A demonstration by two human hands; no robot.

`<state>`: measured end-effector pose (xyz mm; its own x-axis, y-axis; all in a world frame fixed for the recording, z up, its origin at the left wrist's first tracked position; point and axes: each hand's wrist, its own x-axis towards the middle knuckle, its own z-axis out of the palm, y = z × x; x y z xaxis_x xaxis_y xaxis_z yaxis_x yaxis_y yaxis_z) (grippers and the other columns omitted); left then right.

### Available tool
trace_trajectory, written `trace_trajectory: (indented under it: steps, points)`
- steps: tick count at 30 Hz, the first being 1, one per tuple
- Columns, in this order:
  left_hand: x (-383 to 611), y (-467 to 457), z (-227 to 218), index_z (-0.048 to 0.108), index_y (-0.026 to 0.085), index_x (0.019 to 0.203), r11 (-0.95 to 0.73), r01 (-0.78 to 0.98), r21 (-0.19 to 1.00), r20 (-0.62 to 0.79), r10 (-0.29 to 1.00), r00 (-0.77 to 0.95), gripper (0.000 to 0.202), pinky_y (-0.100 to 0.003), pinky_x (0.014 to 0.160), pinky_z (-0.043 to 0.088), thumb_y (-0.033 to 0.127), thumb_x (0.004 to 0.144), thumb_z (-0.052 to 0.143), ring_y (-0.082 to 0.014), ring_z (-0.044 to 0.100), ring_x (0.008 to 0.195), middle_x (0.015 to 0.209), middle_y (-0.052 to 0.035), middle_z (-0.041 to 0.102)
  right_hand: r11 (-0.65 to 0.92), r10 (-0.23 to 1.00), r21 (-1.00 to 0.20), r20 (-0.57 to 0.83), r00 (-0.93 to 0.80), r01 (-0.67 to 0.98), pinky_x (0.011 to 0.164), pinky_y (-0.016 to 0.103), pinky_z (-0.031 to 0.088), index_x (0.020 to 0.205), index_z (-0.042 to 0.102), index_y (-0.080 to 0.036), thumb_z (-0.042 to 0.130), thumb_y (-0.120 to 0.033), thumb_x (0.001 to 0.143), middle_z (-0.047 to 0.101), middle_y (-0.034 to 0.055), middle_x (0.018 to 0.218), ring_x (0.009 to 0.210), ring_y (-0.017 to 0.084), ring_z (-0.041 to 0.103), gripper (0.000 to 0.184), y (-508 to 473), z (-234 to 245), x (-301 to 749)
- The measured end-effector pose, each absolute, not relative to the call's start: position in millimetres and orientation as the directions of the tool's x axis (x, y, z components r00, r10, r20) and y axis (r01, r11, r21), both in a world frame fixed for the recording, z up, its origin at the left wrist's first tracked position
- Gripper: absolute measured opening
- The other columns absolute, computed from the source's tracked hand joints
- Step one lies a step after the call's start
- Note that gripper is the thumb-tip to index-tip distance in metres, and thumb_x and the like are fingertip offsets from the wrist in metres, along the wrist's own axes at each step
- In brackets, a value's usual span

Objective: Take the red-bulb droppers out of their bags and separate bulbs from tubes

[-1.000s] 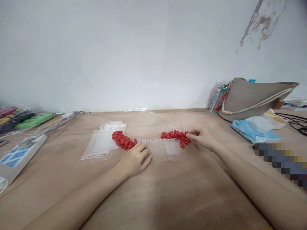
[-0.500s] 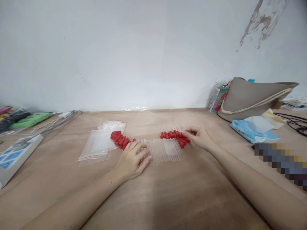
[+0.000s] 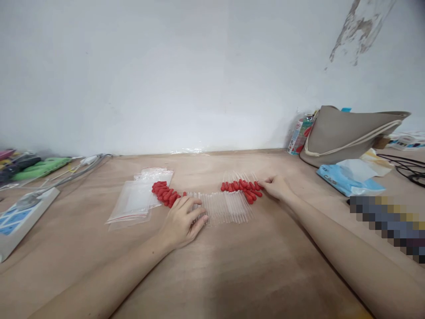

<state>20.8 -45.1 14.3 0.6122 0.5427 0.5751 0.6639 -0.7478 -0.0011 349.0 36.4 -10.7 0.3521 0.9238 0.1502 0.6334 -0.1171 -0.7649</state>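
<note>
A row of clear pipettes (image 3: 229,207) with red rubber bulbs lies on the wooden table (image 3: 232,274). One bunch of red bulbs (image 3: 165,193) sits at the left, another bunch of red bulbs (image 3: 242,188) at the right. My left hand (image 3: 183,221) lies on the left end of the clear tubes with its fingers spread flat over them. My right hand (image 3: 276,187) rests at the right end, its fingertips pinched against the red bulbs there.
Clear zip bags (image 3: 139,198) lie left of the pipettes. A white power strip (image 3: 20,217) and coloured tools (image 3: 36,167) are at the far left. A grey bag (image 3: 348,133), a can (image 3: 298,135) and blue-white packets (image 3: 348,177) stand at the right, against the wall.
My left hand has slid a little left along the tubes and covered the bulbs nearest it. My right hand has stayed at the right bulbs, shifting only slightly.
</note>
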Motion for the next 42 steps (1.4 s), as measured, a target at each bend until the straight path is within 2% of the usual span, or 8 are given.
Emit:
trace_trajectory:
  steps: [8,13,16,19,24,27,33,42]
  points:
    - [21.3,-46.1,15.3,0.056,0.018,0.103,-0.752,0.659,0.025,0.573,0.550,0.607,0.023,-0.036,0.078,0.041,0.025,0.083,0.048,-0.0206,0.051,0.090,0.099,-0.0087,0.057,-0.099,0.894,-0.857,0.147,0.424,0.505,0.041,0.024,0.031,0.058,0.061,-0.013,0.056,-0.043,0.064,0.054,0.0031,0.047,0.042,0.012,0.046,0.031,32.1,0.1,345.6]
    - [20.7,-44.8,13.1,0.048,0.016,0.115,-0.738,0.675,0.010,0.638,0.524,0.564,0.035,-0.040,0.088,0.038,0.025,0.081,0.050,-0.0232,0.048,0.101,0.109,-0.0114,0.053,0.147,0.852,-0.873,0.351,0.389,0.466,0.050,0.023,0.039,0.090,0.058,-0.013,0.052,-0.043,0.072,0.059,0.0045,0.073,0.055,0.010,0.049,0.035,20.5,10.8,320.5]
    - [21.5,-44.8,15.9,0.043,0.016,0.123,-0.691,0.718,-0.089,0.698,0.471,0.539,0.044,-0.043,0.092,0.035,0.023,0.080,0.051,-0.0268,0.044,0.110,0.119,-0.0139,0.049,0.492,0.728,-0.669,0.667,0.158,0.557,0.057,0.026,0.041,0.105,0.054,-0.015,0.052,-0.035,0.077,0.057,0.0052,0.080,0.062,0.013,0.049,0.034,0.3,15.7,291.9]
    - [23.0,-47.4,22.6,0.044,0.018,0.124,-0.614,0.742,-0.268,0.751,0.349,0.560,0.045,-0.045,0.096,0.031,0.019,0.080,0.052,-0.0275,0.043,0.114,0.122,-0.0135,0.050,0.671,0.628,-0.424,0.761,-0.162,0.609,0.069,0.031,0.040,0.094,0.061,-0.019,0.048,-0.026,0.082,0.057,0.0061,0.082,0.076,0.016,0.051,0.019,-29.1,17.0,260.9]
    - [25.2,-55.4,35.4,0.056,0.023,0.108,-0.589,0.638,-0.496,0.690,0.179,0.701,0.029,-0.044,0.093,0.031,0.013,0.081,0.051,-0.0185,0.058,0.092,0.097,-0.0023,0.066,0.755,0.588,-0.322,0.718,-0.373,0.571,0.070,0.031,0.035,0.094,0.061,-0.020,0.046,-0.021,0.084,0.058,0.0051,0.083,0.076,0.015,0.049,0.018,-64.0,10.7,234.2]
    - [26.0,-58.4,39.0,0.058,0.021,0.100,-0.612,0.591,-0.526,0.673,0.126,0.729,0.022,-0.038,0.083,0.036,0.011,0.081,0.053,-0.0125,0.058,0.070,0.075,0.0023,0.067,0.767,0.597,-0.346,0.692,-0.405,0.540,0.069,0.031,0.034,0.094,0.061,-0.019,0.046,-0.023,0.084,0.058,0.0047,0.083,0.075,0.015,0.048,0.018,-68.0,8.8,233.5]
    - [28.8,-58.5,31.9,0.058,0.017,0.091,-0.635,0.548,-0.545,0.606,0.153,0.781,0.010,-0.032,0.067,0.035,0.021,0.083,0.053,-0.0119,0.050,0.061,0.063,0.0023,0.059,0.760,0.588,-0.269,0.673,-0.449,0.592,0.066,0.030,0.029,0.080,0.065,-0.020,0.053,-0.031,0.082,0.062,0.0017,0.070,0.068,0.013,0.049,0.016,-65.8,8.0,234.5]
    - [30.9,-65.2,27.3,0.055,0.014,0.086,-0.712,0.502,-0.491,0.520,0.223,0.825,0.019,-0.031,0.058,0.028,0.014,0.086,0.036,-0.0139,0.041,0.058,0.061,-0.0006,0.051,0.740,0.672,-0.497,0.517,-0.530,0.453,0.049,0.019,0.031,0.073,0.060,-0.016,0.045,-0.029,0.086,0.053,-0.0019,0.057,0.051,0.007,0.043,0.024,-77.7,13.9,231.8]
